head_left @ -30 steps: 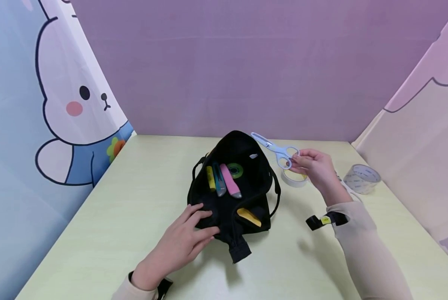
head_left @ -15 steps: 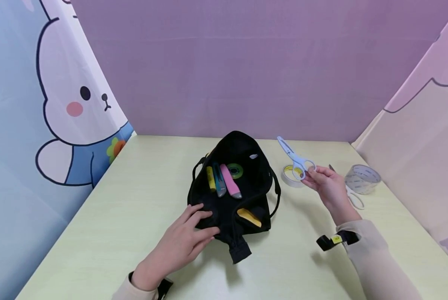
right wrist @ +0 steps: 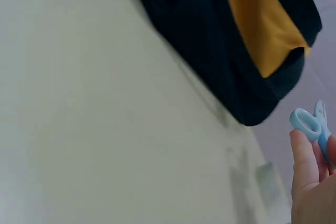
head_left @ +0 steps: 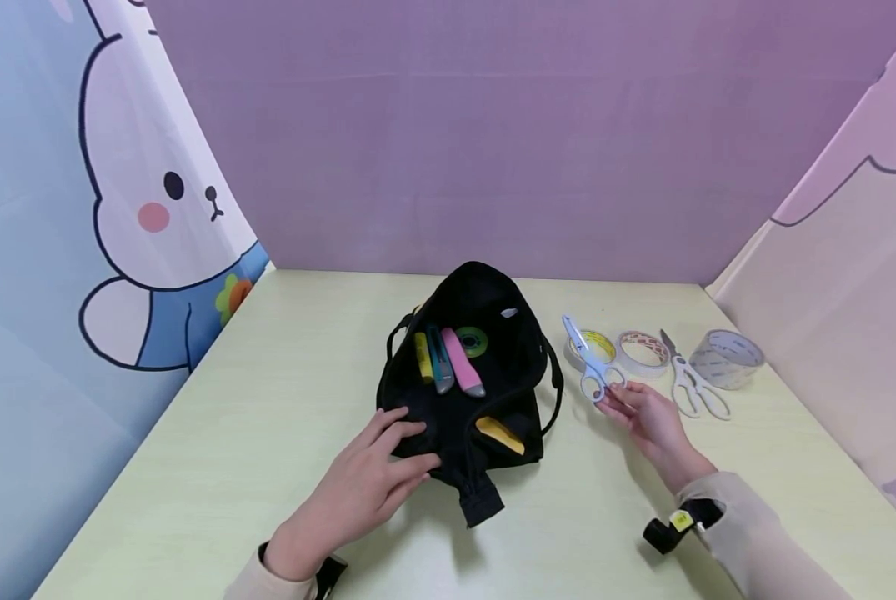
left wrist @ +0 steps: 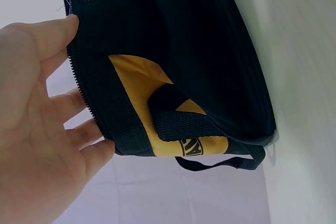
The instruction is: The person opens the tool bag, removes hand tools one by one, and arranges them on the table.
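A black bag [head_left: 518, 333] lies with its mouth wide. My left hand [head_left: 368, 467] holds its near rim, fingers over the zipper edge and thumb on the other side; the zippered rim [left wrist: 86, 87] and a yellow panel [left wrist: 139, 87] show in the left wrist view. Inside are a teal cutter [head_left: 437, 362], a pink cutter [head_left: 460, 362], a yellow stick-like item [head_left: 422, 358] and a green roll [head_left: 472, 342]. Right of the bag, my right hand [head_left: 656, 425] pinches light blue scissors [head_left: 592, 360] by the handle loops, blades pointing away; their loop [right wrist: 305, 124] shows in the right wrist view.
Behind the blue scissors sits a tape roll with a yellow core [head_left: 603, 346]. Beside it are a tape roll with a red-patterned core [head_left: 643, 367], white-handled scissors [head_left: 685, 379] and a wide clear tape roll [head_left: 725, 362]. A purple backdrop [head_left: 478, 142] rises behind the table.
My right hand has moved right, then nearer and lower with the blue scissors, away from the bag's mouth. The tape rolls and white scissors have come into fuller view. My left hand stays put.
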A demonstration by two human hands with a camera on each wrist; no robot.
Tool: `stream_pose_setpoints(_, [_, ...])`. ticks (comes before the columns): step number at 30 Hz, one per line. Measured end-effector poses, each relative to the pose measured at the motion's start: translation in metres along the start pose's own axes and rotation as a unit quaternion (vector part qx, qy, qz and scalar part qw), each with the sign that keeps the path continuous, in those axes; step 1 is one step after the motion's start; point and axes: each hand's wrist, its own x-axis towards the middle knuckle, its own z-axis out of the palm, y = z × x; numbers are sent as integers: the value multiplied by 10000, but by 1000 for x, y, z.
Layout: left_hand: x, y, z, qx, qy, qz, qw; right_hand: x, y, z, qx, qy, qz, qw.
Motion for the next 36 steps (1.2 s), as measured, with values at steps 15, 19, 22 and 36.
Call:
stream_pose_setpoints(15, [1,2,-3,-7,9,29,10000,-21,22,-15,-153,84,555,9983])
stream_pose_setpoints(19, [1,3,-4,7,31,57,10000,-25,21,-15,-173,36,663,9976])
stream_pose_setpoints(22, [1,3,-4,17,41,63,10000,-27,20,-15,-203,-47,745,9970])
stream_pose_setpoints(36, [1,3,-4,1,12,34,10000,-32,14,-17,-1101,-268,1283,9852])
